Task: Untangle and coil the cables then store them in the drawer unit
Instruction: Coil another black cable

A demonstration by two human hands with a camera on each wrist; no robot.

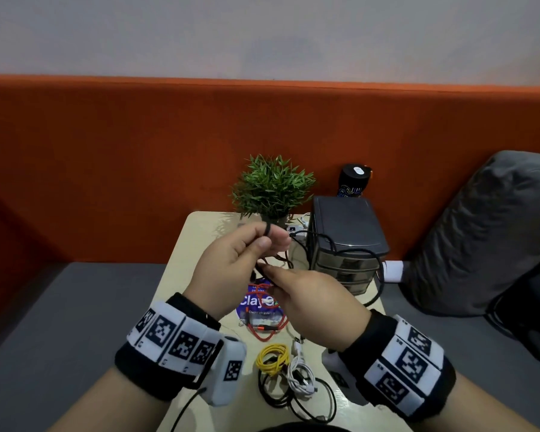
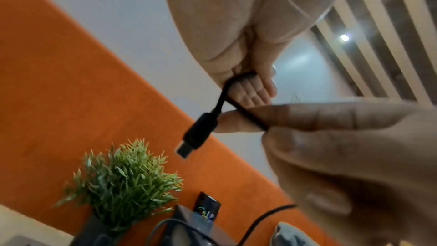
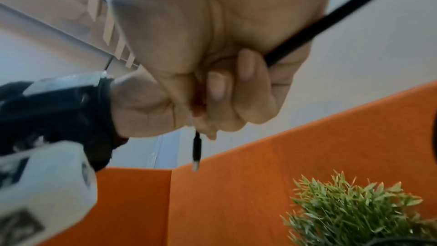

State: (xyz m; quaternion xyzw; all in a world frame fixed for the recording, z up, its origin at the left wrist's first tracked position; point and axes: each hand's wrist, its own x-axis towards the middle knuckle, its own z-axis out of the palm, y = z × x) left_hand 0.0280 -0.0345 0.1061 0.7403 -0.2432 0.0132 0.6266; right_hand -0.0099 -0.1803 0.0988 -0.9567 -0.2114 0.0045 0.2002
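Note:
A black cable (image 1: 343, 249) runs from my two hands over the drawer unit (image 1: 346, 244) and down its right side. My left hand (image 1: 267, 236) is raised above the table and pinches a small loop of this cable near its end; in the left wrist view the black plug (image 2: 196, 136) hangs below the left hand (image 2: 248, 81). My right hand (image 1: 264, 269) sits just below and pinches the same cable. The cable (image 3: 331, 18) passes into the curled fingers of the right hand (image 3: 227, 89), and the plug (image 3: 196, 149) dangles beneath.
On the small beige table (image 1: 200, 232) lie a red cable (image 1: 262, 322), a yellow coil (image 1: 273, 358), a white cable (image 1: 300, 374) and another black cable (image 1: 296, 400). A potted plant (image 1: 272, 188) and a dark bottle (image 1: 354, 180) stand behind. A grey cushion (image 1: 480, 232) is at the right.

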